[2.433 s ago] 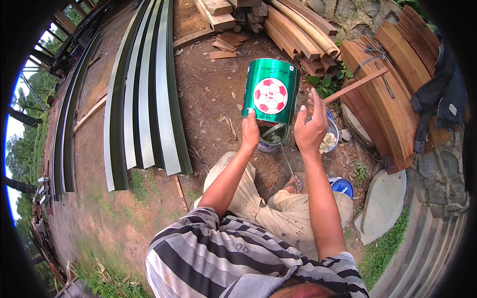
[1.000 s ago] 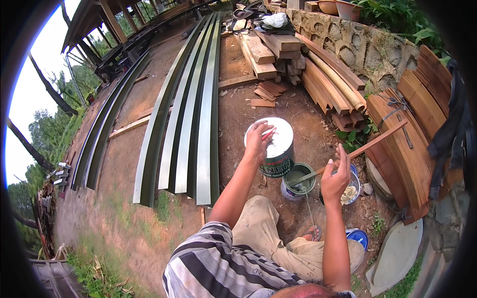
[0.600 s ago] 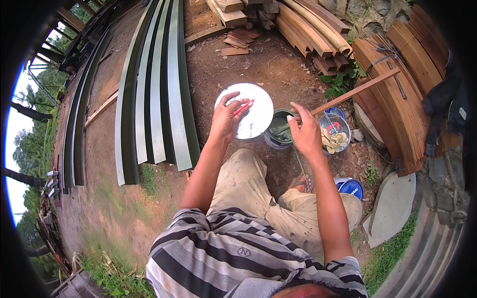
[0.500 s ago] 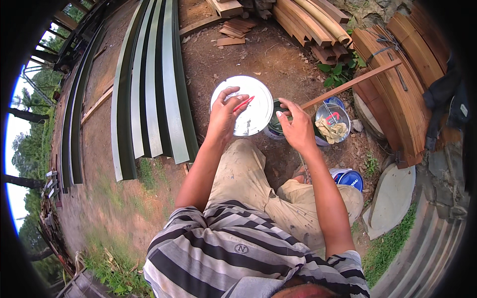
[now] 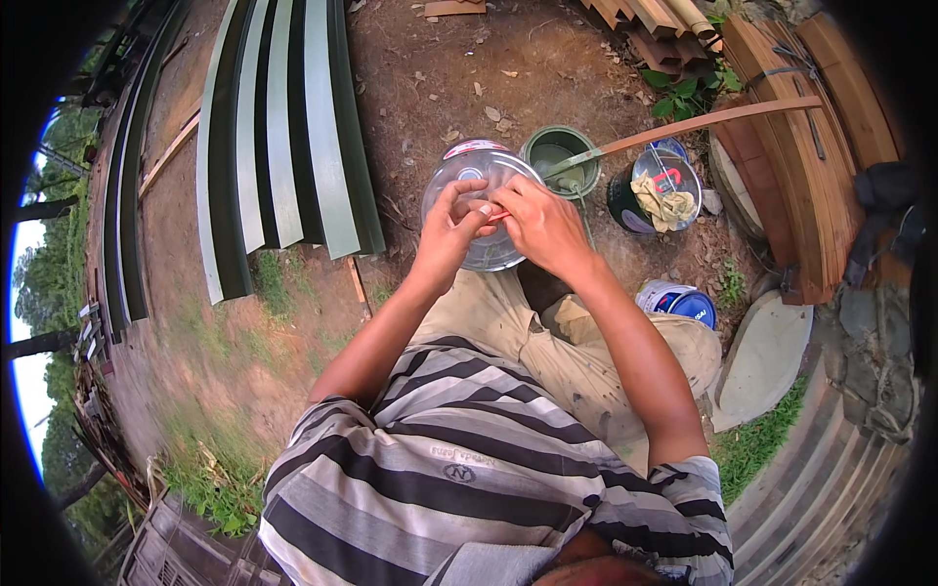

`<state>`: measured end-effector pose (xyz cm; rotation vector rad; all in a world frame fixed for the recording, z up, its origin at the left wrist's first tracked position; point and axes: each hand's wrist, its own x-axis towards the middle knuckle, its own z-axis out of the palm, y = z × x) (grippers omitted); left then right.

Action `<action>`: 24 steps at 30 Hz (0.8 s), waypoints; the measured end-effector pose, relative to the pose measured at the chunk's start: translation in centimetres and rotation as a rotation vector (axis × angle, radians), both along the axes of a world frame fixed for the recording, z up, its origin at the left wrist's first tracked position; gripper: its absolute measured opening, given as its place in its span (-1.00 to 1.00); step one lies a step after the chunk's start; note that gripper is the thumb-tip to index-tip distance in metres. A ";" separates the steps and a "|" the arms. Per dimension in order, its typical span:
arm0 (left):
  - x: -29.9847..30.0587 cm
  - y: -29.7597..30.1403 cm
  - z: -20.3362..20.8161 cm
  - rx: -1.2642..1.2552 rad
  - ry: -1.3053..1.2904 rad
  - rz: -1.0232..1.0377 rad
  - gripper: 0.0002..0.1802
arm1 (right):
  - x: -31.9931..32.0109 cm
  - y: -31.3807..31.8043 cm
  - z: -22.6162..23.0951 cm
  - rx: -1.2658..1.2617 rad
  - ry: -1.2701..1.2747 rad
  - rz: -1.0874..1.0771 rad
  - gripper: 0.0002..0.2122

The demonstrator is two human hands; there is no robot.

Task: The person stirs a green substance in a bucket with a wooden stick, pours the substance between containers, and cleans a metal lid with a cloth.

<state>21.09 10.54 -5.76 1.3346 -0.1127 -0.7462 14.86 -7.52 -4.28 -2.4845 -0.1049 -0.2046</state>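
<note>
My left hand (image 5: 451, 236) and my right hand (image 5: 549, 227) meet above a round, shiny, pale can top or lid (image 5: 486, 168), which sits by my knees. Fingertips of both hands pinch a small, thin red piece (image 5: 498, 216); its kind is too small to make out. Beyond my right hand stands an open can of grey-green paint (image 5: 578, 148), with a long wooden stick (image 5: 703, 122) lying across its rim. My fingers cover the middle of the round top.
A dark bucket (image 5: 627, 207) to the right holds a crumpled tan cloth (image 5: 664, 205) and something red. Nearer lies a blue-lidded can (image 5: 689, 305). Long green metal channels (image 5: 337, 156) lie on the left; stacked planks (image 5: 772, 186) are at the right.
My right hand has moved left to meet my left hand at the red piece, which only the left held before. The green paint can now shows fully.
</note>
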 end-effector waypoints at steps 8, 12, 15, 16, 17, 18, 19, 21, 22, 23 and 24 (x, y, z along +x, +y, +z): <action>2.4 1.1 0.3 0.300 -0.401 -0.171 -0.61 | -0.1 0.1 -1.5 -0.032 0.109 0.061 -0.88; 4.0 1.0 1.7 0.473 -0.662 -0.016 -0.73 | -0.3 0.1 -2.2 -0.021 0.116 0.060 -0.88; 5.1 0.9 2.0 0.556 -0.817 0.067 -0.72 | -0.2 0.0 -2.1 -0.004 0.139 0.059 -0.87; 5.4 0.9 2.0 0.580 -0.864 0.082 -0.70 | -0.2 0.0 -2.1 0.006 0.130 0.062 -0.87; 5.7 0.8 1.8 0.570 -0.829 0.067 -0.70 | -0.2 0.0 -2.2 0.016 0.119 0.064 -0.87; 6.0 0.8 1.6 0.577 -0.861 0.047 -0.69 | -0.2 0.0 -2.3 0.026 0.108 0.065 -0.87; 6.3 0.8 1.3 0.584 -0.893 0.027 -0.68 | -0.2 0.0 -2.4 0.044 0.101 0.067 -0.88; 6.6 0.6 0.7 0.590 -0.929 -0.011 -0.67 | -0.2 -0.1 -2.6 0.081 0.086 0.070 -0.87; 6.7 0.5 0.5 0.590 -0.934 -0.028 -0.66 | -0.2 -0.2 -2.6 0.085 0.085 0.069 -0.88; 6.8 0.4 0.2 0.592 -0.936 -0.045 -0.65 | -0.2 -0.1 -2.7 0.092 0.085 0.070 -0.88; 6.9 0.4 0.0 0.575 -0.942 -0.062 -0.65 | -0.2 -0.1 -2.8 0.097 0.085 0.071 -0.88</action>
